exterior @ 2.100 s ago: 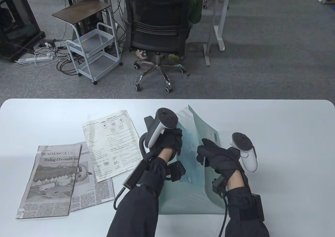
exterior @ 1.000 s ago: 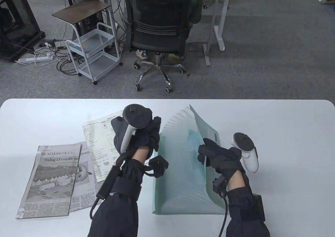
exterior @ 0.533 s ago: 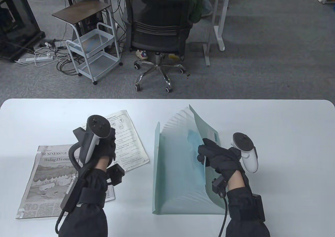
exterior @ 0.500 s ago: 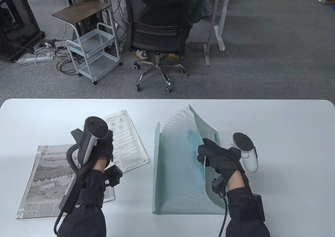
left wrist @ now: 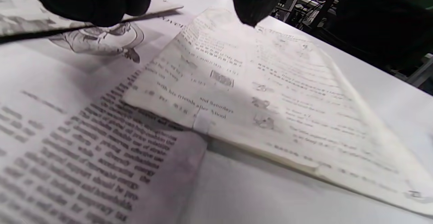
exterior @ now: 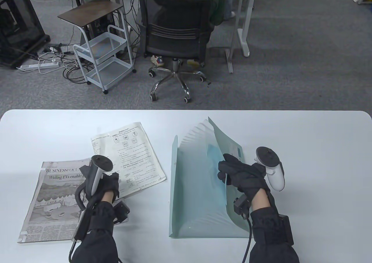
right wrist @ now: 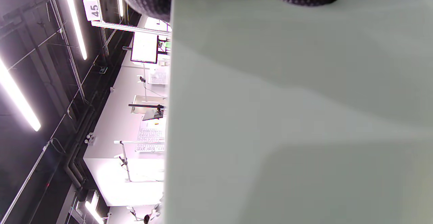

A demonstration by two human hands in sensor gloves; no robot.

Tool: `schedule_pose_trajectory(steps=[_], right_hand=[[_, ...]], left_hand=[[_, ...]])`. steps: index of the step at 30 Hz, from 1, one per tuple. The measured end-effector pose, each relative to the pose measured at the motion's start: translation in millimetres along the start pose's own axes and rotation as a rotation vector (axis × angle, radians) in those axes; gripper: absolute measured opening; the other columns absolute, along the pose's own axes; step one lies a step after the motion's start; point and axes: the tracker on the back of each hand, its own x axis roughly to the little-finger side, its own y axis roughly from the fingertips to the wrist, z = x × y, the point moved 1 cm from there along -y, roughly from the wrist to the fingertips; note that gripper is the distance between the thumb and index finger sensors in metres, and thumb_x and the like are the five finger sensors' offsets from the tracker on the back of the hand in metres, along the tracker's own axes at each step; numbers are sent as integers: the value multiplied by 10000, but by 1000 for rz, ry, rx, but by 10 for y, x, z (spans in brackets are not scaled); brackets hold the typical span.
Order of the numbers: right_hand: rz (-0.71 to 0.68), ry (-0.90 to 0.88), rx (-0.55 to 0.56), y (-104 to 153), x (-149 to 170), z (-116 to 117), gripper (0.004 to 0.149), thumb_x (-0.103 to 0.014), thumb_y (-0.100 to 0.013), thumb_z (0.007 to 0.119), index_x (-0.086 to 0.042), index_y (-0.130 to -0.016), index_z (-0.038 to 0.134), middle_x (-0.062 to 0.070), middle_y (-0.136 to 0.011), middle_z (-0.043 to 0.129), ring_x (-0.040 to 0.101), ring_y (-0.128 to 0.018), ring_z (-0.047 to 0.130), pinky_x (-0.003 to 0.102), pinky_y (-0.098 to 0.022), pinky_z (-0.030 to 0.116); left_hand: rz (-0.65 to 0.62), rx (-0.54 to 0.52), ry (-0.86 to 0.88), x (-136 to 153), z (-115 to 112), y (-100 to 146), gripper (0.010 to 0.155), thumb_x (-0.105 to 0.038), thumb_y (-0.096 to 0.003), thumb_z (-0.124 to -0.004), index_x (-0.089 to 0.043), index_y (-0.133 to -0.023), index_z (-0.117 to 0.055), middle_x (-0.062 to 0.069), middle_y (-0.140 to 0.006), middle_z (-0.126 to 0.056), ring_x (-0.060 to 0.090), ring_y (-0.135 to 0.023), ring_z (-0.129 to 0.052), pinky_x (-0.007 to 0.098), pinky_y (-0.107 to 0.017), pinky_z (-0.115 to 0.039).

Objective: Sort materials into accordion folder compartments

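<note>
The table view looks down across the bench point(exterior: 305, 158); the left wrist view skims the worksheet point(left wrist: 270, 92) closely, shared by both.

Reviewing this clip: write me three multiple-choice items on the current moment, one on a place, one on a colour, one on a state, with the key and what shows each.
1. Where does the printed white worksheet lie?
A. Left of the folder, overlapping the newspaper
B. Inside the folder
C. Right of the folder

2. What colour is the translucent plastic accordion folder?
A. Red
B. Pale green
C. Black

3. What is the right hand doing?
A. Resting flat on the table
B. Lifting the newspaper
C. Gripping the folder's front flap, holding it open

Key: 1 A, its lower corner covers the folded grey newspaper; 2 B, table view shows it; 3 C, pleats fan open behind the flap.
</note>
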Motion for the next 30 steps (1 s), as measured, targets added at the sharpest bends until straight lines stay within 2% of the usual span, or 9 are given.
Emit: schedule_pose_trajectory(steps=[8,12,16,23,30], right_hand=[[-2,9,10,19,-22,-4,681,-244,-681,563,126,-1128,207,428,-1070,383,537,-806,672,608,-591,606],[-1,17,8,21,-31,8,679,-244,-680,563,125,-1128,209,429,-1070,382,536,-807,671,609,-591,606],[2,14,3,12,-20,17,682,-244,-679,564,125,-1128,207,427,-1071,382,535,-806,673,609,-591,606],[1,18,7,16,-25,11,682,-244,-679,564,127,-1127,208,428,-1071,382,536,-807,671,609,-591,606],[8,35,2,-2,-25,61,682,-244,-679,565,126,-1126,208,428,-1071,380,535,-808,671,608,-593,604]], left_hand=[[96,34,-156,-173,-264,-78,928,-420,-720,-647,223,-1148,-132,486,-1125,-469,640,-932,-653,674,-690,-632],[118,42,-237,-263,-322,-95,954,-398,-705,-698,220,-1150,-124,498,-1124,-448,654,-938,-629,692,-697,-614],[131,48,-211,-308,-314,-112,919,-346,-699,-720,208,-1158,-148,471,-1116,-491,618,-918,-675,675,-697,-637],[155,44,-148,-236,-249,-130,944,-358,-663,-779,204,-1164,-209,327,-1055,-621,468,-850,-794,609,-676,-717],[161,34,-134,-199,-220,-146,922,-387,-634,-814,185,-1159,-318,199,-985,-701,384,-831,-840,558,-680,-758]])
